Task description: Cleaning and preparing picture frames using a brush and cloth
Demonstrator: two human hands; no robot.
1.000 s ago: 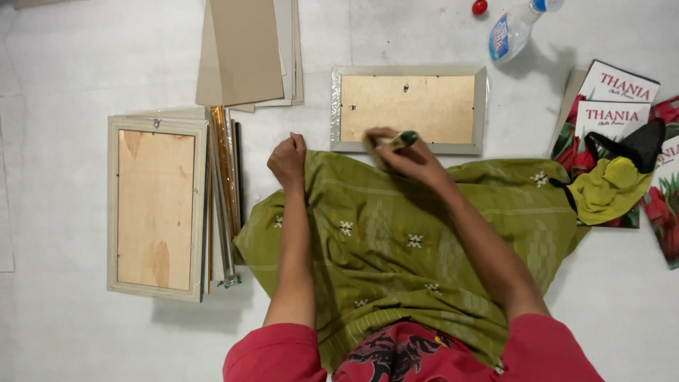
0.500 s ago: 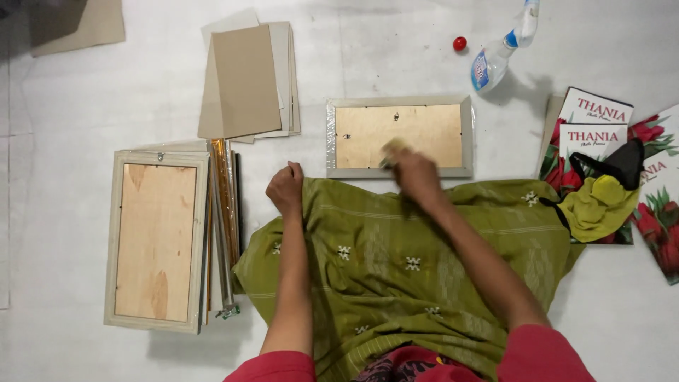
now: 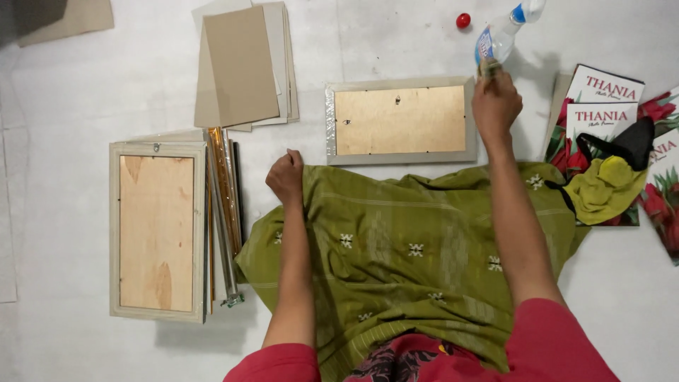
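Plastic spray bottle (image 3: 501, 35) lies beside the right hand (image 3: 495, 106), whose grip pinches something small; knocking it could wet the frame (image 3: 400, 120). Left hand (image 3: 285, 177) is fisted.

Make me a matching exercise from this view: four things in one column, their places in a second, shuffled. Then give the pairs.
Things
1. red cap
2. left hand
3. right hand
4. yellow cloth

Places
A. on the booklets at the right
B. fist at the edge of the green fabric
C. at the base of the spray bottle
D. alone on the floor, left of the bottle

Pairs: 1-D, 2-B, 3-C, 4-A
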